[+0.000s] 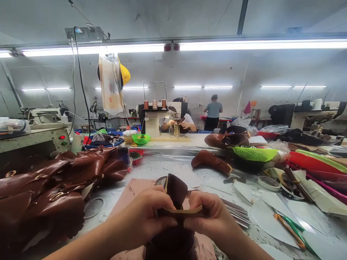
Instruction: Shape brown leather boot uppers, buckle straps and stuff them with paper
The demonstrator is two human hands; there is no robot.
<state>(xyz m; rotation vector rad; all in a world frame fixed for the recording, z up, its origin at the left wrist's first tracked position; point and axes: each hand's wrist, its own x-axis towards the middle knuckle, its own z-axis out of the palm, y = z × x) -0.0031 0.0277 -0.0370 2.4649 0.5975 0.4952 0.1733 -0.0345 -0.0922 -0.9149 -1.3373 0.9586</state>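
My left hand [148, 216] and my right hand [210, 215] both grip a dark brown leather piece [175, 191] near the bottom middle of the head view. Fingers of both hands pinch its tan folded edge between them. The piece stands up above my hands and hangs down below them over a pinkish work mat [130, 195].
A heap of brown leather pieces [54, 187] fills the left side. Green-handled scissors [291, 227], white paper patterns [271, 216] and tape rolls lie at right. A green basket [255, 153] and leather parts sit behind. A person works at a sewing machine [159, 119] across the table; another stands farther back.
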